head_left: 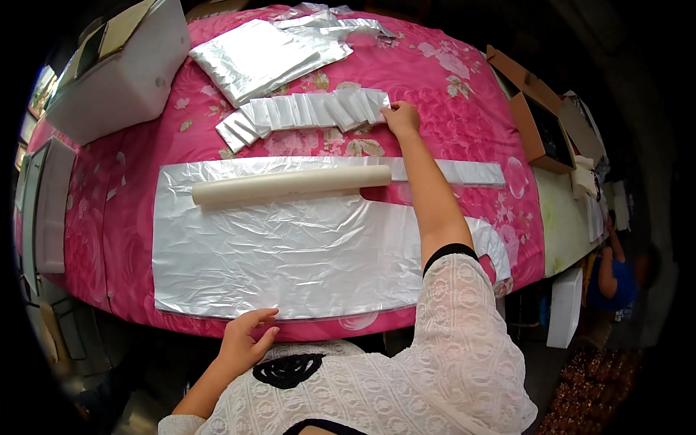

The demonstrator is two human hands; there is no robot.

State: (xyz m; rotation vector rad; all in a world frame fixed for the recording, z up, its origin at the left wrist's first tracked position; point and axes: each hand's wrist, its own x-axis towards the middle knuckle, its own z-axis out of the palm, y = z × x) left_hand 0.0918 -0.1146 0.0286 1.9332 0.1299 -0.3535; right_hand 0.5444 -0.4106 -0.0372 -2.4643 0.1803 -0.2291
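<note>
My right hand reaches across the table, its fingers pinching the right end of an overlapping row of folded white plastic bags. Closer to me lies a large, flat, crinkled white plastic bag, perhaps several layered, with handle strips stretching to the right; my right forearm hides part of it. A long cream-coloured tube rests across its upper part. At the bag's near edge, my left hand has its thumb and fingers apart and holds nothing.
A pink floral cloth covers the table. More silvery plastic sheets lie at the far side. White foam boxes stand at the left, an open cardboard box at the right. Another person is beyond the right edge.
</note>
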